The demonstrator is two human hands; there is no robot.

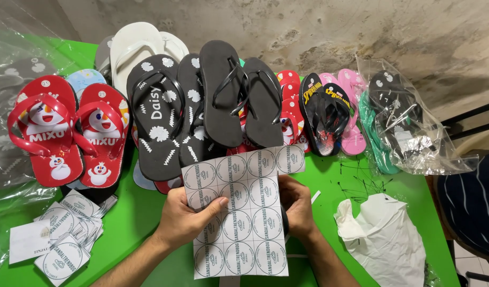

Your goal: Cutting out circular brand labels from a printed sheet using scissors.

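Observation:
My left hand (pixel 183 218) and my right hand (pixel 296 206) hold up a white sheet of round printed stickers (pixel 239 212) over the green table (pixel 143 212). The left thumb lies across the sheet's left side. The right hand grips the right edge, with most of its fingers behind the paper. Just beyond the sheet lie black flip-flops (pixel 239 95) and a black pair with white flower prints (pixel 159 117).
Red cartoon sandals (pixel 69 130) lie at the left, white ones (pixel 132 48) behind them. Pink, red and dark printed sandals (pixel 329 111) sit at the right beside a bagged pair (pixel 404 122). Cut stickers (pixel 63 231) are piled near left. A white plastic bag (pixel 382 239) lies right.

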